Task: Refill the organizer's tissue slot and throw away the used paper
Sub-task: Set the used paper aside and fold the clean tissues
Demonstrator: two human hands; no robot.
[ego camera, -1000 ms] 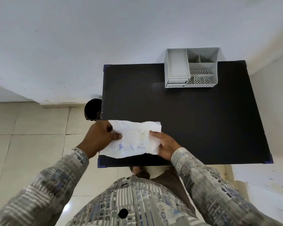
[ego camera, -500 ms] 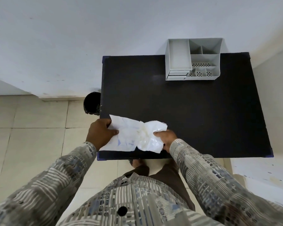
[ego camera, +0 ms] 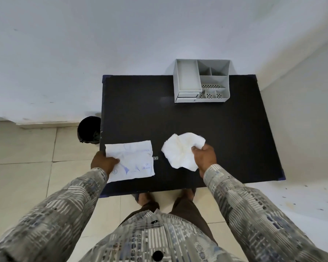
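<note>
A flat, crinkled white wrapper (ego camera: 133, 160) with blue print lies on the near left of the black table (ego camera: 197, 125); my left hand (ego camera: 103, 162) pinches its left edge. My right hand (ego camera: 204, 157) grips a soft white bundle of tissues (ego camera: 181, 150), held just above the table to the right of the wrapper and apart from it. The grey organizer (ego camera: 202, 81) stands at the far edge of the table; its long left slot is empty.
A black waste bin (ego camera: 88, 129) stands on the tiled floor against the table's left side. White walls close in behind and to the right. My feet show under the table's near edge.
My right hand has pulled the white tissue bundle out of the wrapper and moved it to the right. My left hand still holds the flattened wrapper.
</note>
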